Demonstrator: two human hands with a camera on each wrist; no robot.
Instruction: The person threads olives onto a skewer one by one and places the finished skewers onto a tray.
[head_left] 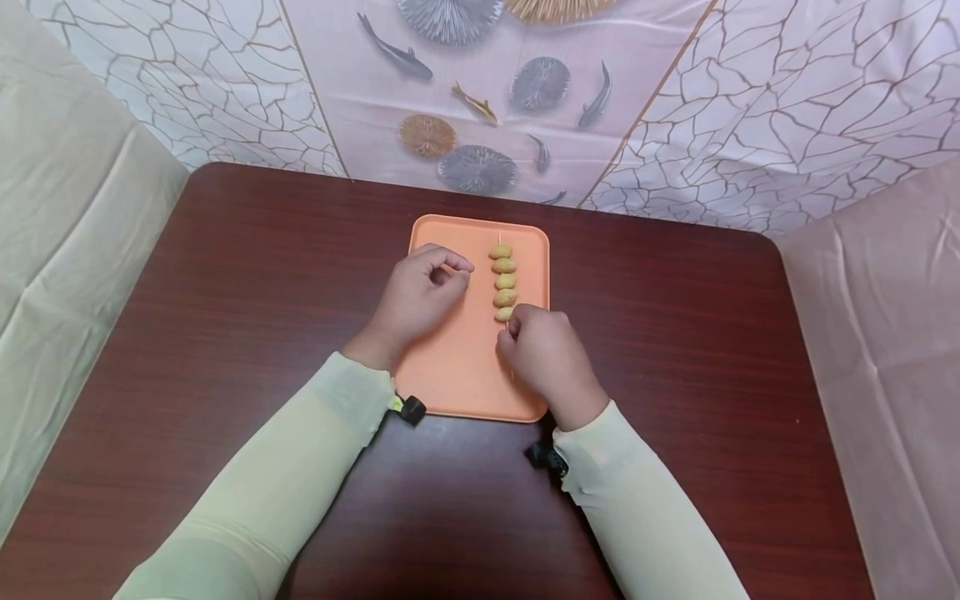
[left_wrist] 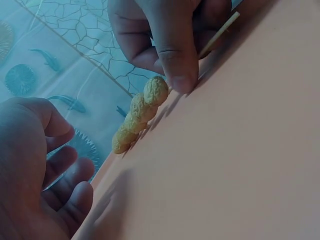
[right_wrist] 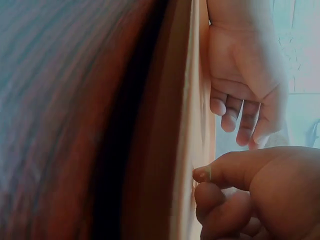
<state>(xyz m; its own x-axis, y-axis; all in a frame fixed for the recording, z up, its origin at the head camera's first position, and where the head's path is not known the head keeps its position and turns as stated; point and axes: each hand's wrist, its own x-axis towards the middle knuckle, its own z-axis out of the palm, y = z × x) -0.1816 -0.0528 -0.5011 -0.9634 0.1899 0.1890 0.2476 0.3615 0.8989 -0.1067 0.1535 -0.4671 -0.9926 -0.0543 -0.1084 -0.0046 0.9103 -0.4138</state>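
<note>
On an orange tray (head_left: 450, 379), several wrinkled yellow oval pieces (head_left: 505, 282) sit threaded in a row on a thin wooden skewer (left_wrist: 220, 34). My right hand (head_left: 551, 354) pinches the skewer between thumb and curled fingers, just below the nearest piece. Past its thumb, the skewer's bare end sticks out in the left wrist view. My left hand (head_left: 420, 296) hovers over the tray's left side with fingers loosely bent and nothing in them, apart from the row of pieces. The right wrist view hides the skewer behind the fingers.
The tray lies on a dark reddish-brown table (head_left: 225, 333). Patterned cloth (head_left: 480, 100) hangs along the table's far edge, and pale cloth (head_left: 75, 208) hangs at the sides. A small black device (head_left: 411, 410) is worn at the left wrist, another (head_left: 546, 458) at the right.
</note>
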